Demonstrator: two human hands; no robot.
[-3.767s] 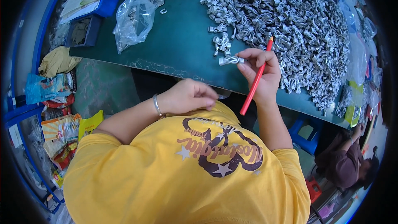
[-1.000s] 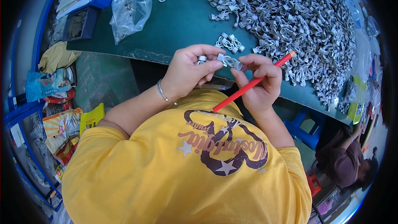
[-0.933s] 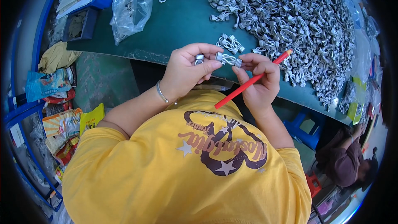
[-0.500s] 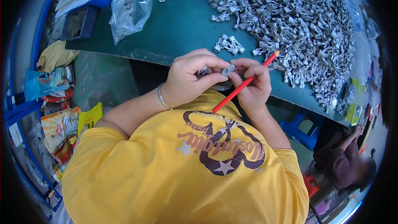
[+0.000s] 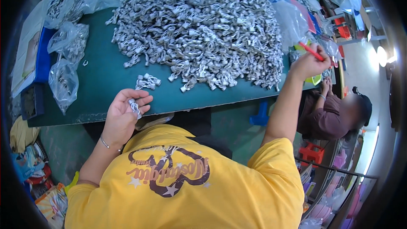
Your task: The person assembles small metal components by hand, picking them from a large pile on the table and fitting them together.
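My left hand (image 5: 121, 116) is at the table's near edge, palm partly up. Its curled fingers hold a small grey cap with white cord loops (image 5: 135, 107). Just beyond the fingertips, a small group of similar looped caps (image 5: 148, 81) lies on the green tabletop (image 5: 99, 80). A large pile of the same pieces (image 5: 203, 29) covers much of the table. My right hand (image 5: 311, 64) is stretched out to the far right, closed round a red pencil (image 5: 310, 51). Clear plastic and a yellow-green item (image 5: 314, 79) are near that hand.
Clear bags of parts (image 5: 63, 85) line the table's left side, beside a blue holder with papers (image 5: 41, 57). A co-worker in a dark top (image 5: 324, 116) sits at the right. A blue stool (image 5: 259, 116) stands below the table edge; bright packages (image 5: 32, 165) are at lower left.
My hands have parted. The right swung out to the right with the red pencil; the left keeps a looped cap near the small group. The view has shifted rightward.
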